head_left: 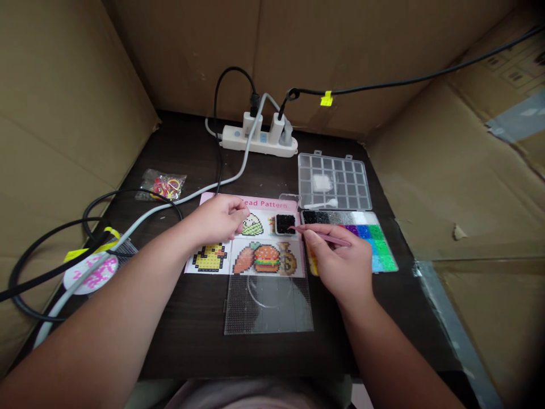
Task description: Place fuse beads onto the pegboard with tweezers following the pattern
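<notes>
The right grip [340, 258] is closed around slim pink tweezers [340, 241], their tips pointing left into a small tray [284, 233] heaped with black beads [285, 221]. Whether a bead sits between the tips is too small to tell. The left grip [223, 218] is loosely curled, thumb near the fingers; I cannot tell whether it pinches anything.

Beading looks to be near its start: no placed beads can be made out on the see-through peg board [238, 312], which lies left of the right grip and nearer the body than either grip. On this view, the picking and placing seem largely left to do, while the supplies are already laid out.

The peg board is stiff, glossy plastic, finely dotted, with a faint curved line across it. Just above it, beneath the left grip, spreads a flat paper pattern sheet [232, 267], printed with blocky pixel figures: a burger, a carrot, a yellow duck. Partly behind the right grip sits a bead box [385, 271], its square cells filled with grainy color; beyond that grip, its clear, gridded lid [340, 199] carries a smooth white scoop [332, 203].
</notes>
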Demonstrator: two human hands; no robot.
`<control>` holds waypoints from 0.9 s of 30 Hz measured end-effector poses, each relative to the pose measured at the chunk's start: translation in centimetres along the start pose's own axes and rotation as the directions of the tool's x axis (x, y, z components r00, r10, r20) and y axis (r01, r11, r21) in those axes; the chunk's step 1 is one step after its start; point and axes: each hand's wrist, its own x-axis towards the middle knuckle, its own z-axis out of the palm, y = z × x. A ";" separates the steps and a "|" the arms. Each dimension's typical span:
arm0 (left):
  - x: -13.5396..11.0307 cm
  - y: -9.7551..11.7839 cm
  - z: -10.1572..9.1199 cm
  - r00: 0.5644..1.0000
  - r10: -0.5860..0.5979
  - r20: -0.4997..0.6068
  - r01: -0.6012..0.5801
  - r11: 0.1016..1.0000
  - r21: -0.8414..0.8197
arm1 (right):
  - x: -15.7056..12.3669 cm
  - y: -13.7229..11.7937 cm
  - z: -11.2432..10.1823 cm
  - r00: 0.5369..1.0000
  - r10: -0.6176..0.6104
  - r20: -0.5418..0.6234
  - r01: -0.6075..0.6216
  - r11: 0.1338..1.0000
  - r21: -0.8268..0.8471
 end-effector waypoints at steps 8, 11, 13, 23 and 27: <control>-0.1 0.0 -0.1 1.000 -0.002 -0.006 0.002 1.000 -0.009 | 0.1 0.3 -0.4 1.000 0.013 0.012 -0.013 0.998 0.066; 0.0 -0.2 -0.2 1.000 0.000 -0.006 0.000 1.000 -0.009 | 0.0 0.2 -0.8 1.000 0.018 -0.001 -0.018 0.998 0.063; 0.1 -0.3 -0.2 1.000 0.020 -0.005 -0.020 1.000 0.009 | -0.1 0.2 -1.0 1.000 0.023 0.005 -0.023 0.999 0.047; -0.2 0.2 -0.2 1.000 -0.027 -0.013 0.027 1.000 -0.017 | -0.7 -0.5 -1.8 0.993 0.040 -0.109 -0.052 0.993 -0.108; -0.2 0.0 -0.2 1.000 -0.029 -0.005 0.029 0.999 -0.033 | -0.8 -0.9 -2.1 0.993 0.008 -0.117 -0.026 0.987 -0.158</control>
